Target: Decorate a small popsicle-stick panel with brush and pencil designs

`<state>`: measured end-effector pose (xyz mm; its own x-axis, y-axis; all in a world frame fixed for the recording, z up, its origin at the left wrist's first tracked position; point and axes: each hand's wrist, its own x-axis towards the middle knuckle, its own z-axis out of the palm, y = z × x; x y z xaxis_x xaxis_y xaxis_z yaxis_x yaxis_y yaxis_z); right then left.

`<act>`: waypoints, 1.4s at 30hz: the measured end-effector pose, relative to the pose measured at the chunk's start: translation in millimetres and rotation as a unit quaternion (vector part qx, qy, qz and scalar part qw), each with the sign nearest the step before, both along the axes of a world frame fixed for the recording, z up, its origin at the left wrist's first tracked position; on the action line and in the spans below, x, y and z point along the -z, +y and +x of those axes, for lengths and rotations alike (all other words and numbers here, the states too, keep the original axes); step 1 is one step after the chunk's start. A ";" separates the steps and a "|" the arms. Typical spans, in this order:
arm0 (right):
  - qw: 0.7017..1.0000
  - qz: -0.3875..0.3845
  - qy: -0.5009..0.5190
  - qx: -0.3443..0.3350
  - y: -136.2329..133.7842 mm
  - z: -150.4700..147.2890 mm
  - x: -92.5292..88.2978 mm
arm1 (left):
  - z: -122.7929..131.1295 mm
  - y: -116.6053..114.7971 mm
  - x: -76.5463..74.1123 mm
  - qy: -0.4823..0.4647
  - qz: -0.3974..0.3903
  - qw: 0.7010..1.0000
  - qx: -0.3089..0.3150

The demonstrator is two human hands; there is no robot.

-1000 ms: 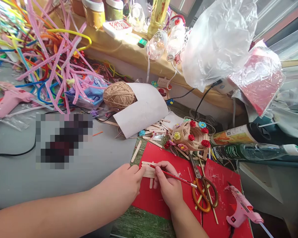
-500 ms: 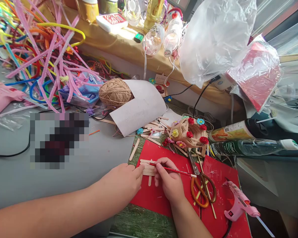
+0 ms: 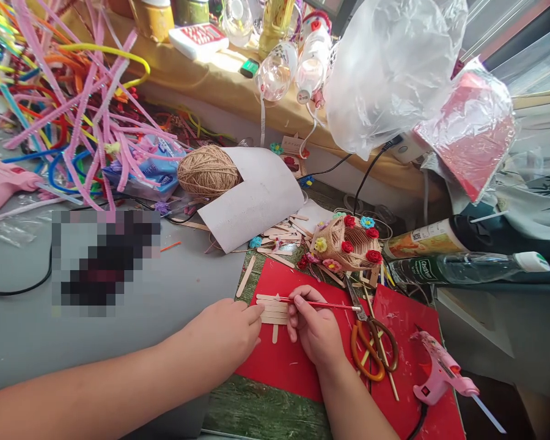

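Observation:
My right hand (image 3: 316,330) pinches a thin red paintbrush (image 3: 323,304), its tip lying over a small panel of wooden craft sticks (image 3: 271,311). That panel rests on a red card sheet (image 3: 284,360). My left hand (image 3: 224,336) is curled, its fingertips pressed on the panel's left edge. Orange-handled scissors (image 3: 371,342) lie just right of my right hand. A stick-built basket with paper flowers (image 3: 348,243) stands behind the card.
A pink glue gun (image 3: 440,371) lies at the card's right edge, another (image 3: 2,183) far left. A twine ball (image 3: 208,171), white folded card (image 3: 256,201), loose sticks (image 3: 279,235), pipe cleaners (image 3: 73,104), two lying bottles (image 3: 462,266) and plastic bags (image 3: 394,67) crowd the back.
The brush has swung from slanting down-right to almost level. My right hand has crept slightly up the card; the left hand stays on the stick panel. The view has drifted.

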<state>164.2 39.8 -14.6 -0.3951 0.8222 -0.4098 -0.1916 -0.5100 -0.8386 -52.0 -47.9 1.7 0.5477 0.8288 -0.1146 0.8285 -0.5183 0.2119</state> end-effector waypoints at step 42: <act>0.984 0.127 -0.119 -0.034 -16.5 -3.0 -1.6 | -1.6 0.2 -5.0 -0.029 0.036 0.999 -0.028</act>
